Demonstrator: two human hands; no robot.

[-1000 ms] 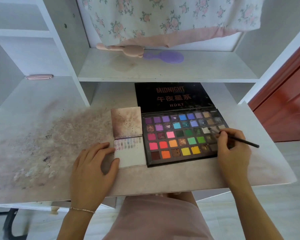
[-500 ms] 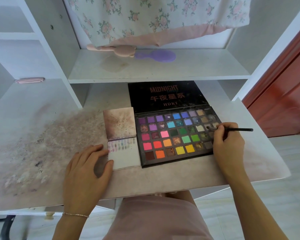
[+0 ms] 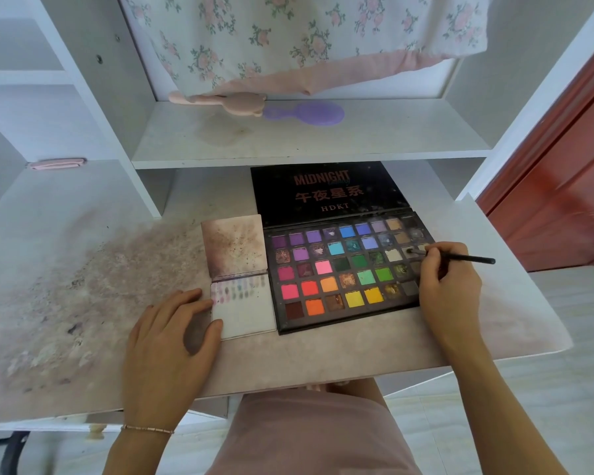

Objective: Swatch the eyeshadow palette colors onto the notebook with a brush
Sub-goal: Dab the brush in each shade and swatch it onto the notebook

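Right hand [image 3: 448, 289]: curled around a thin black makeup brush [image 3: 460, 258], which is pinched near its front end between thumb and fingers; the heel of the hand is laid over the right edge of the palette.
Brush tip: set on a pale greyish pan in the third row, near the right side of the eyeshadow palette [image 3: 343, 272]; the handle is pointed out to the right.
Left hand [image 3: 170, 341]: laid flat on the tabletop [image 3: 83, 303] with fingers relaxed and spread; nothing is gripped; the thumb tip and forefinger are placed against the left edge of the notebook [image 3: 242, 303].
Notebook: opened just left of the palette, touching it; rows of small colour swatches are seen along the top of the lower page, and the upper page is stained brownish.
Palette: opened on the tabletop, its black lid [image 3: 326, 192] tilted back under the shelf [image 3: 357, 142].
Tabletop: smeared with pigment dust at the left.
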